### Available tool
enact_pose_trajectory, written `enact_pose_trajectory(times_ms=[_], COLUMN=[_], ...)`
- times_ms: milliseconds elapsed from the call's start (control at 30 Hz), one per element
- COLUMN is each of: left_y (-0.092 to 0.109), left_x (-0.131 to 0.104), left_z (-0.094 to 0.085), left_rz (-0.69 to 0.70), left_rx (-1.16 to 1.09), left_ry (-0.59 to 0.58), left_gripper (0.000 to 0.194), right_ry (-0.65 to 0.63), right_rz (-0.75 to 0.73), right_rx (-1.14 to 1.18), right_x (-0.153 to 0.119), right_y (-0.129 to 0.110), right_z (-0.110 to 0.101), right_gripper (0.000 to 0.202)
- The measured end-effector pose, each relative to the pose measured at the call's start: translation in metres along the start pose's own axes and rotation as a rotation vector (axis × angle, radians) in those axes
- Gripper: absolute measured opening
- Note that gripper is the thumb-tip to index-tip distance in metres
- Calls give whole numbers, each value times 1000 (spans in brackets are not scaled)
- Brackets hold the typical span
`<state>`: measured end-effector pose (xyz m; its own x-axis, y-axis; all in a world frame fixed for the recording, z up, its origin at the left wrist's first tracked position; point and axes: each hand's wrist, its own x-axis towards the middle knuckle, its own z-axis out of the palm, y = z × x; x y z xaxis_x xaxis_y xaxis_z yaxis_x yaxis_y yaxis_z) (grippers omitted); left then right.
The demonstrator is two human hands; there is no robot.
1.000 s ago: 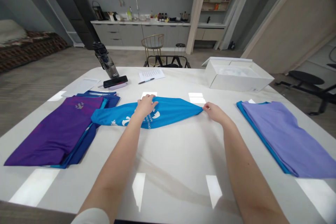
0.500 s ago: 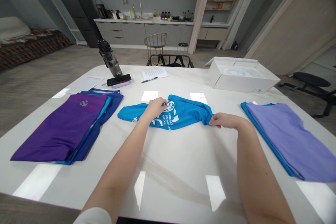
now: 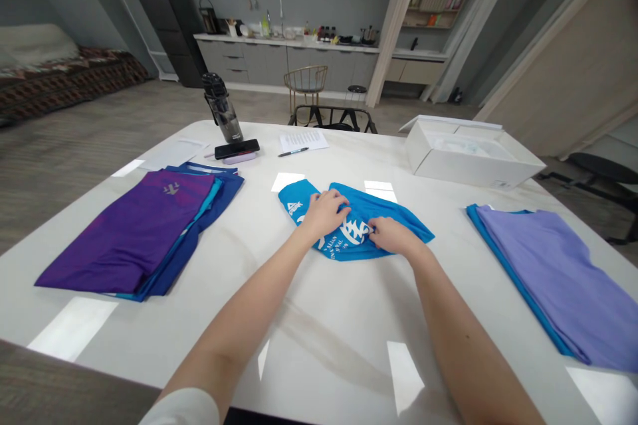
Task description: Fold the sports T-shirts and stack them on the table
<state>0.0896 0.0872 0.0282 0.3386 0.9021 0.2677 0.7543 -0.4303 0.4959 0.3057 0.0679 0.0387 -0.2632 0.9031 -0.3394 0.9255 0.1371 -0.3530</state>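
Observation:
A blue T-shirt (image 3: 369, 204) with white lettering and a white logo lies bunched on the white table in front of me. My left hand (image 3: 326, 214) rests on its left part with bent fingers closed on the cloth; the fingertips are partly hidden in the folds. Just right of the printed logo, my right hand (image 3: 393, 234) pinches the fabric between thumb and fingers. The shirt's right end spreads out past this hand to a point. To the left lies a stack of folded shirts, a purple shirt (image 3: 129, 226) on top.
Folded lavender cloth (image 3: 553, 265) lies over a blue one at the right. An open white box (image 3: 473, 163) stands at the back right. At the back left are a water bottle (image 3: 224, 113), a phone (image 3: 237, 149), and paper (image 3: 314, 140) with a pen (image 3: 293, 152).
My right hand has let go of the shirt's right end and moved left to the print. The right end now lies flatter. My left hand has shifted slightly, and the shirt's left end is drawn in.

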Motion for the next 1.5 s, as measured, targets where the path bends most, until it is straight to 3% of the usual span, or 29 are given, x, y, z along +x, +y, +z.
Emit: enact_pose_trajectory(times_ms=[100, 167, 300, 367, 433, 567, 633, 667, 733, 867, 933, 1000, 1033, 1100, 1133, 1167, 1200, 1367, 1500], left_y=[-6, -8, -11, -11, -10, -12, -20, -26, -40, -58, -61, -62, -62, -65, -67, -69, -70, -65, -54], left_x=[-3, -4, -3, -4, -7, -14, -10, -7, 3, 23, 28, 29, 28, 25, 23, 21, 19, 12, 8], left_z=[-7, -6, -1, 0, 0, -7, -12, -15, -20, -23, -23, -24, -25, -26, -26, -27, -27, -34, -48], left_rz=[-357, -463, -360, -241, -180, -334, -386, -390, -385, -432, -465, -474, -478, -500, -512, -521, -526, -495, -491], left_rx=[150, 130, 60, 45, 106, 291, 198, 100, -182, -1040, -1368, -1532, -1578, -1642, -1663, -1676, -1678, -1698, -1729], left_ry=[101, 26, -189, -303, -321, -74, -23, 0, 93, 258, 261, 263, 263, 242, 221, 196, 171, 156, 104], left_gripper=[47, 58, 70, 73, 70, 30, 24, 22, 13, 15, 21, 22, 21, 22, 22, 23, 24, 29, 40], right_ry=[-398, -569, -683, -724, -628, 7, 138, 118, -47, -474, -570, -460, -304, 149, 316, 379, 348, -113, -125], right_rz=[41, -20, -311, -413, -430, -192, -72, -58, -114, -277, -310, -274, -224, -82, -25, 14, 44, 17, -128], right_rx=[107, 164, 227, 272, 285, 86, -36, -57, 12, 344, 469, 534, 550, 569, 612, 691, 804, 1341, 1368], right_x=[-17, -29, -48, -51, -47, -27, -21, -21, -25, -42, -42, -30, -21, 4, 18, 31, 43, 75, 75], right_y=[-18, -40, -86, -93, -85, -41, -27, -25, -32, -59, -63, -56, -50, -35, -29, -24, -21, -34, -54], right_z=[-2, 4, 21, 23, 18, 9, 10, 12, 16, 19, 16, 10, 8, 5, 5, 6, 7, 12, 9], right_gripper=[3, 3, 16, 34, 39, 34, 45, 46, 43, 48, 49, 45, 41, 35, 38, 43, 47, 52, 40])
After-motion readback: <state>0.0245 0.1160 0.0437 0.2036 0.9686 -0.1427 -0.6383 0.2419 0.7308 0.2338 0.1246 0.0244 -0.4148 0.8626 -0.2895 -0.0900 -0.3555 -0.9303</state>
